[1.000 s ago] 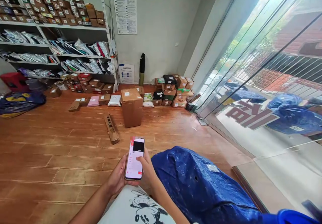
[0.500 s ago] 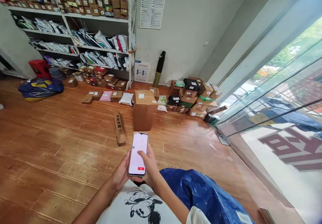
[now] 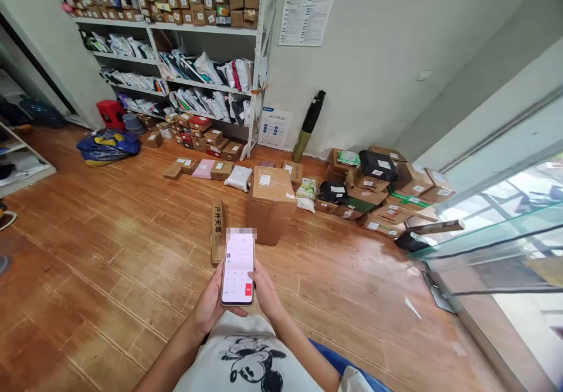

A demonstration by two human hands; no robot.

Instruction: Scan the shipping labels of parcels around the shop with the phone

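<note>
A smartphone (image 3: 237,266) is held upright in front of my chest, its lit screen showing a number keypad with a red key at the lower right. My left hand (image 3: 210,303) is closed round its left side and lower edge. At the right edge is my right hand (image 3: 265,293), closed against the phone with its thumb over the keypad; its other fingers are mostly hidden. Beyond the phone, on the floor, stand a large cardboard box (image 3: 266,219) and a long narrow carton (image 3: 217,219), the latter partly behind the phone.
Shelves (image 3: 206,29) packed with parcels line the wall. Stacked boxes (image 3: 373,195) sit at the right near a glass door (image 3: 492,245). A long black-and-green bundle (image 3: 309,125) leans on the wall. Blue sheeting (image 3: 347,368) lies beside me; a blue bag (image 3: 108,148) is at left.
The view has swung toward the left, so shelves and boxes appear farther right. A keypad has appeared on the phone screen. My right thumb has moved from mid-screen to the right edge.
</note>
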